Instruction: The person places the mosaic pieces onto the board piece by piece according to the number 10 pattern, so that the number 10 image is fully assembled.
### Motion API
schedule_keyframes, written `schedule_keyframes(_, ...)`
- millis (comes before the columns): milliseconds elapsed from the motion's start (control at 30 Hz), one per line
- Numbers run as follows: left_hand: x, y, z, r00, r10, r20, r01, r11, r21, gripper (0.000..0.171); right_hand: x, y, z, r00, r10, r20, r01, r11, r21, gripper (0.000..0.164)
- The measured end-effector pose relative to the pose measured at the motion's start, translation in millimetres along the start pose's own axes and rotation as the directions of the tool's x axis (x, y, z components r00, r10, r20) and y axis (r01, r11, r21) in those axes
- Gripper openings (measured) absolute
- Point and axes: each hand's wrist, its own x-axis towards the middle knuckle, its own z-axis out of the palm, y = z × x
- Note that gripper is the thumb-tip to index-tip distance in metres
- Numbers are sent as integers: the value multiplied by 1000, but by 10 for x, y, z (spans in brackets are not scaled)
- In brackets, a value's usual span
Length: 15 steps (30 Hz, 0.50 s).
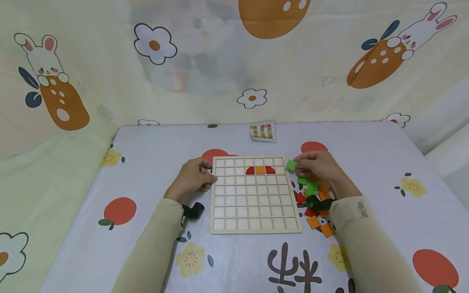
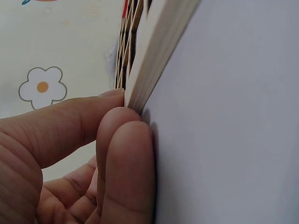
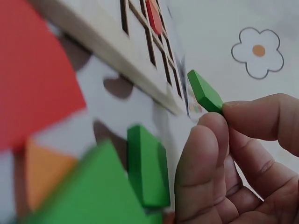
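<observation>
A wooden grid board (image 1: 255, 195) lies on the table. Its second row from the back holds an orange square tile (image 1: 260, 170) between two red curved-edged tiles (image 1: 270, 170). My left hand (image 1: 193, 177) pinches the board's left edge, thumb on the rim and fingertips against the side in the left wrist view. Between thumb and fingertips, my right hand (image 1: 318, 166) holds a green square tile (image 3: 204, 92) just off the board's back right side. Beneath and nearer me lies a pile of loose green tiles (image 1: 311, 187), orange tiles (image 1: 327, 230) and red tiles (image 1: 301, 198), partly hidden by the right wrist.
A small patterned card (image 1: 263, 131) showing a coloured grid lies behind the board, near the table's back edge. The white tablecloth (image 1: 146, 260) has printed fruit and flowers. A printed curtain (image 1: 205, 81) rises behind the table.
</observation>
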Motion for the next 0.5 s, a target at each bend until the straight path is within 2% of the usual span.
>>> schedule_keyframes(267, 2, 4, -4, 1000, 2, -2, -2, 1000, 4, 44, -31, -46, 134, 996, 7, 87, -10, 999, 37, 34)
schedule_keyframes(500, 7, -6, -1, 1000, 8, 1, -8, 1000, 2, 44, -10, -64, 226, 991, 39, 130, -46, 998, 49, 29)
